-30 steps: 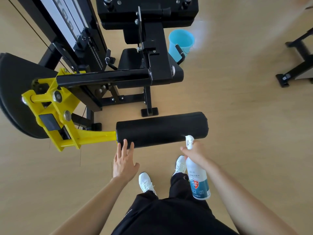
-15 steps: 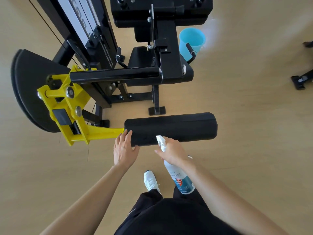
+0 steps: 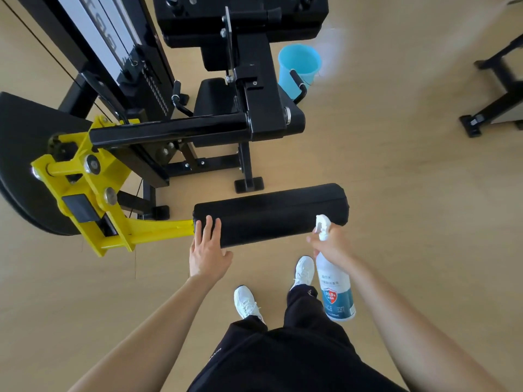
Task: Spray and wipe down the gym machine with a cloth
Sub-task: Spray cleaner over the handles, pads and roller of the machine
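Observation:
A black padded roller (image 3: 271, 213) juts rightward from the yellow arm (image 3: 113, 222) of the black gym machine (image 3: 254, 108). My left hand (image 3: 208, 250) rests flat on the roller's left end, fingers straight. My right hand (image 3: 329, 244) grips the neck of a white spray bottle (image 3: 335, 284) with a blue label; its nozzle sits against the roller's near right part. No cloth is in view.
A light blue bucket (image 3: 298, 67) stands on the wooden floor behind the machine's seat. The black base of another machine (image 3: 498, 89) is at the far right. My white shoes (image 3: 249, 302) are just below the roller.
My right hand has carried the spray bottle from the roller's middle back toward its right end. My left hand has slid further onto the roller's left end.

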### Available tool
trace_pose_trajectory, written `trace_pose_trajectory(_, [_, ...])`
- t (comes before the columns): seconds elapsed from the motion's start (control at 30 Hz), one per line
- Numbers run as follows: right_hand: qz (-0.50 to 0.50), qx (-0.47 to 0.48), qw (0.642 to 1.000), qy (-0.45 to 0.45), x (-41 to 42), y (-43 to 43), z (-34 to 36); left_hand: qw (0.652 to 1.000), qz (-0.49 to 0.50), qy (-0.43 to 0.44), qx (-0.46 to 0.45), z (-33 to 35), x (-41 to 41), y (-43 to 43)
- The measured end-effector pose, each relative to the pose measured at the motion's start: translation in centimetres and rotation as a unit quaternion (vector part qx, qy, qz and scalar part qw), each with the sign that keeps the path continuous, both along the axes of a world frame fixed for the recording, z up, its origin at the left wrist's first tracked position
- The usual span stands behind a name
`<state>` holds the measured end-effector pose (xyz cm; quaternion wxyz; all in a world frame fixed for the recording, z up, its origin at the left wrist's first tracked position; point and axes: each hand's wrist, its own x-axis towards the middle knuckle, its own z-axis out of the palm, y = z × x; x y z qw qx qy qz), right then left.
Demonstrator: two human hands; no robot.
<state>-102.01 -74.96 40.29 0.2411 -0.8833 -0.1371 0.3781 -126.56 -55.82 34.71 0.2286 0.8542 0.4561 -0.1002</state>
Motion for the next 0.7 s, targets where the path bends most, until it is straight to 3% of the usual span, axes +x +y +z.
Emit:
trace_pose_trajectory(0.17, [-0.121,0.008,0.992,0.032,1.5,-1.6,-0.3,1.000,-0.011,0.009,-0.005,-0.3,-1.5,-1.9])
trace_pose_trajectory(0.3, [-0.141,-0.005,0.990,0.024,1.6,-1.5,-0.1,1.000,-0.002,0.027,-0.012,-0.3,-2.2,-3.2])
trace_pose_trajectory(0.6, [-0.013,0.002,0.999,0.030,-1.3,2.3,-0.2,0.995,0.040,-0.082,0.033,1.3,0.1,-1.7])
trace_pose_trajectory(0.7, [0.072,-0.016,0.997,0.025,-3.4,4.2,0.6,0.996,0.039,-0.076,0.038,2.0,1.1,0.2])
